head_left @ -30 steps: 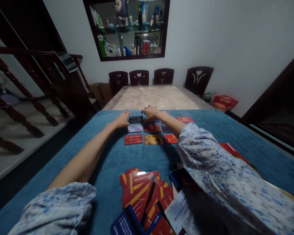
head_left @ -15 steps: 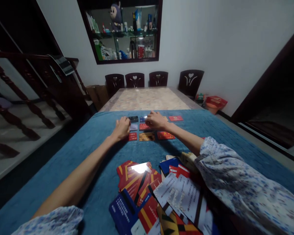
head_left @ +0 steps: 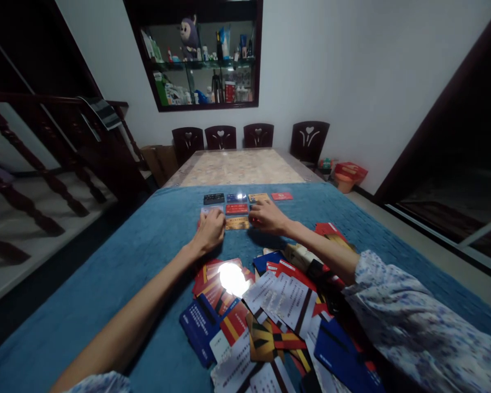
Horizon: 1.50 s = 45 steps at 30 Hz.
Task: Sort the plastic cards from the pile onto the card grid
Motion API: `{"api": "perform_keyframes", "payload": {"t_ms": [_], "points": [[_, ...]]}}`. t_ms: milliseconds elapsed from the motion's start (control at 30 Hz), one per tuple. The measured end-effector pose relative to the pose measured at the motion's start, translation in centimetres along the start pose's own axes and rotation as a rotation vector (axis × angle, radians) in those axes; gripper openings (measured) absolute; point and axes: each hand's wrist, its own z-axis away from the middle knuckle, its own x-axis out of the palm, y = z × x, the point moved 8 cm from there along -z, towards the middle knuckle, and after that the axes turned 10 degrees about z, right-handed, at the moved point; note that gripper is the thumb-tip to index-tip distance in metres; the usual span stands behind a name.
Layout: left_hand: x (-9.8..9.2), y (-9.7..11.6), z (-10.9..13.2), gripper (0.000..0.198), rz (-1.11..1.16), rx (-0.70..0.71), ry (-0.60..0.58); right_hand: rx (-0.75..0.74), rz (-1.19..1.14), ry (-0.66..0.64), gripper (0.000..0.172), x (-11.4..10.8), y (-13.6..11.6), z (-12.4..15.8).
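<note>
Left hand (head_left: pixel 210 230), in the head view, is half-curled, like the right hand (head_left: pixel 269 217); whether either grips anything cannot be told. Between them lies a gold card (head_left: pixel 237 223), with a red card (head_left: pixel 237 209) just beyond.

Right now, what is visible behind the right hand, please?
Behind the right hand, a gold-coloured card shows, its near edge seemingly partly covered. Whatever lies directly under the hand cannot be seen.

"A home, would you say?"
"Yes, its dining area, it seems: chairs (head_left: pixel 259 144) with heart cut-outs at the table's (head_left: pixel 245 166) far end, a wooden railing (head_left: pixel 36 97) on the left."
"And a plush toy (head_left: pixel 189 39) in the far cabinet (head_left: pixel 259 43)."
</note>
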Motion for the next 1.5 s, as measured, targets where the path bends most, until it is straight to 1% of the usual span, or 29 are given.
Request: {"api": "perform_keyframes", "payload": {"t_ms": [300, 433, 633, 833, 900, 967, 1000, 1067, 1167, 1233, 1267, 1367, 1500], "points": [[0.0, 4.0, 2.1, 0.019, 0.001, 0.062, -0.001, -0.011, -0.010, 0.046, 0.016, -1.4, -1.6, 4.0], [0.0, 5.7, 2.9, 0.021, 0.019, 0.096, -0.004, -0.009, -0.028, 0.051, 0.011, -1.6, -2.1, 6.0], [-0.3, 8.9, 4.3, 0.019, 0.066, 0.125, -0.002, 0.005, -0.057, 0.132, 0.011, -2.4, -2.9, 9.5], [0.0, 11.5, 5.7, 0.016, 0.123, 0.182, -0.034, 0.008, -0.122, 0.182, 0.015, -3.0, -3.3, 12.5], [0.0, 12.5, 6.3, 0.016, 0.168, 0.222, -0.067, 0.011, -0.145, 0.198, 0.015, -3.2, -3.3, 13.2], [-0.2, 13.9, 7.1, 0.020, 0.223, 0.285, -0.127, 0.020, -0.164, 0.213, 0.016, -3.2, -3.3, 13.8], [-0.2, 14.8, 7.5, 0.024, 0.244, 0.325, -0.165, 0.026, -0.173, 0.218, 0.017, -3.1, -3.2, 14.0], [0.0, 16.7, 8.5, 0.033, 0.263, 0.423, -0.280, 0.039, -0.190, 0.223, 0.018, -2.9, -3.0, 14.2], [0.5, 18.3, 9.5, 0.044, 0.274, 0.500, -0.406, 0.050, -0.211, 0.222, 0.020, -2.7, -2.8, 14.3], [0.9, 18.5, 9.6, 0.043, 0.266, 0.505, -0.441, 0.050, -0.219, 0.224, 0.020, -2.7, -2.8, 14.2], [1.0, 18.4, 9.5, 0.040, 0.262, 0.499, -0.438, 0.050, -0.222, 0.225, 0.020, -2.7, -2.7, 14.2], [1.0, 17.6, 9.1, 0.036, 0.265, 0.479, -0.394, 0.051, -0.232, 0.217, 0.020, -2.6, -2.6, 14.2], [1.1, 16.1, 8.6, 0.034, 0.259, 0.441, -0.353, 0.057, -0.250, 0.223, 0.022, -2.4, -2.4, 14.3]]}}
